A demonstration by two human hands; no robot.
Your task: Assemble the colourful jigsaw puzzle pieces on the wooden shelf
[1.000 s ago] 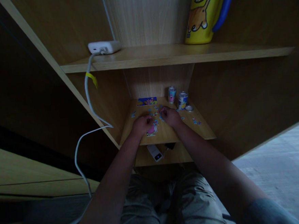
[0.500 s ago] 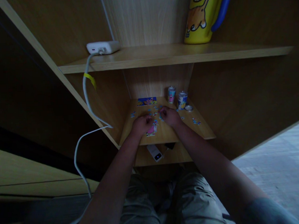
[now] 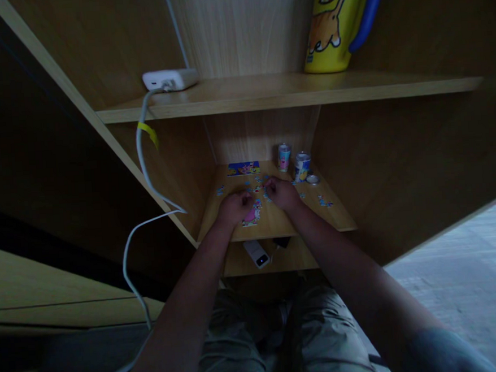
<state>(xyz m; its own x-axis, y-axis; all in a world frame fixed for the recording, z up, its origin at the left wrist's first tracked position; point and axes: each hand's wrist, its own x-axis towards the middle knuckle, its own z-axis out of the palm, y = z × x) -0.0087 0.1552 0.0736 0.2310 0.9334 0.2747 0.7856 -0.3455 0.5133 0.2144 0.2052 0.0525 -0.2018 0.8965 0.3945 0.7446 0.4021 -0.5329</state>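
Both my hands rest on a low wooden shelf strewn with small jigsaw pieces. My left hand is curled, fingers pinched together over the pieces by a partly joined pink and blue patch. My right hand is also curled, its fingertips pressed down among loose pieces. What either hand pinches is too small to make out. A finished blue puzzle strip lies at the back of the shelf. A few stray pieces lie to the right.
Two small printed cans and a round lid stand at the back right. A white charger with a cable and a yellow cartoon bag sit on the upper shelf. A white device lies on the shelf below.
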